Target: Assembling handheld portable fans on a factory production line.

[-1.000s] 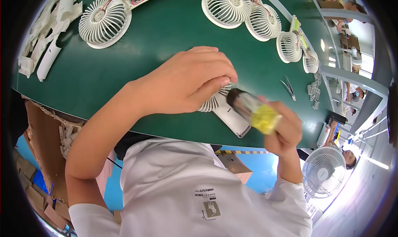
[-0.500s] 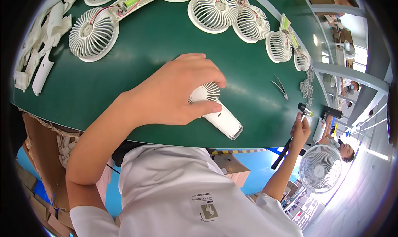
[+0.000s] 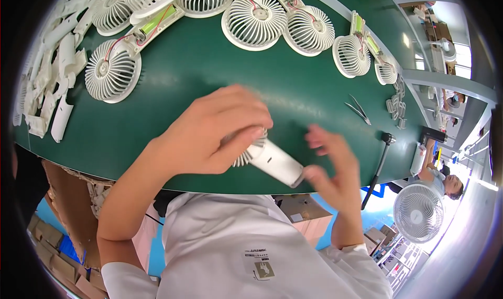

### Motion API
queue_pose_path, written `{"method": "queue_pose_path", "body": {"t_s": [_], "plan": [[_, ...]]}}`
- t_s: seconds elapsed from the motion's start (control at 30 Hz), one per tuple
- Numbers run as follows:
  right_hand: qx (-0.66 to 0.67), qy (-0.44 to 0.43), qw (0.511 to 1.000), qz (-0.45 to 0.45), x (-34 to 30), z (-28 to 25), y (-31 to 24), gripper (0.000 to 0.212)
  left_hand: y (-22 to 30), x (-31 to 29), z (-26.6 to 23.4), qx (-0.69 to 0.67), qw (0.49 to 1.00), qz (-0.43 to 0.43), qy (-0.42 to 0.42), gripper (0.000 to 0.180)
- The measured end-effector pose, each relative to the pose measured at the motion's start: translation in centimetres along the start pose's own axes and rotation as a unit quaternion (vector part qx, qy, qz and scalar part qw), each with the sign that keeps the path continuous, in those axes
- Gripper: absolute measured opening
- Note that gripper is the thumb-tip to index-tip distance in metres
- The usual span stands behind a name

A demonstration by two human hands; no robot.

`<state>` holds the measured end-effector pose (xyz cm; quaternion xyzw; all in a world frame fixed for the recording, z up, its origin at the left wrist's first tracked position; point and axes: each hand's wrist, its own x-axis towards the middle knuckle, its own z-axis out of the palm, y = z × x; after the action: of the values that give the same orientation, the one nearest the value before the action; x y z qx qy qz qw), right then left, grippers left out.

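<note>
A white handheld fan (image 3: 276,164) lies tilted over the green table near its front edge, its handle toward the right. My left hand (image 3: 222,129) is closed round the round, slatted head, covering most of it. Just past the handle's end is my right hand (image 3: 336,174), blurred, with thumb and fingers spread and nothing between them. To its right, a hammer (image 3: 382,165) with a dark head and black handle rests at the table's edge. Tweezers (image 3: 359,111) with their tips apart lie farther back.
Several opened fan bodies (image 3: 257,22) with green batteries and red wires line the far side. White plastic shells (image 3: 62,118) pile up at the left. Small grey clips (image 3: 396,108) lie at the right. Beyond them stand a larger fan (image 3: 418,213) and another person (image 3: 451,186).
My right hand has let go of the hammer, now lying on the table, and has come left toward the fan's handle. My left hand and the fan have moved slightly down and left.
</note>
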<state>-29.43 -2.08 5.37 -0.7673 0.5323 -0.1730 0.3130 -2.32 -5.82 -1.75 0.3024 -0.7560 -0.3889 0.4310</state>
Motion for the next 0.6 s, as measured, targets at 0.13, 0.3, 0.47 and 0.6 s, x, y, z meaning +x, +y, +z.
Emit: {"method": "queue_pose_path", "body": {"t_s": [0.13,0.3,0.47,0.6], "plan": [[0.130,-0.203,0.962,0.127,0.1,1.4,-2.3,0.040,0.6,0.0,0.0,-0.045,0.998,0.020,0.042,0.015],[0.462,-0.228,0.809,0.282,-0.7,0.4,-2.9,0.041,1.7,0.9,-0.9,-0.140,0.984,-0.023,0.103,0.035],[0.474,-0.216,0.807,0.277,-0.6,0.1,-4.0,0.043,1.3,0.7,-0.6,-0.153,0.982,0.034,0.106,0.048],[0.483,-0.221,0.800,0.279,-0.5,0.2,-3.9,0.044,1.0,0.6,-0.7,-0.150,0.982,0.030,0.107,0.049]]}}
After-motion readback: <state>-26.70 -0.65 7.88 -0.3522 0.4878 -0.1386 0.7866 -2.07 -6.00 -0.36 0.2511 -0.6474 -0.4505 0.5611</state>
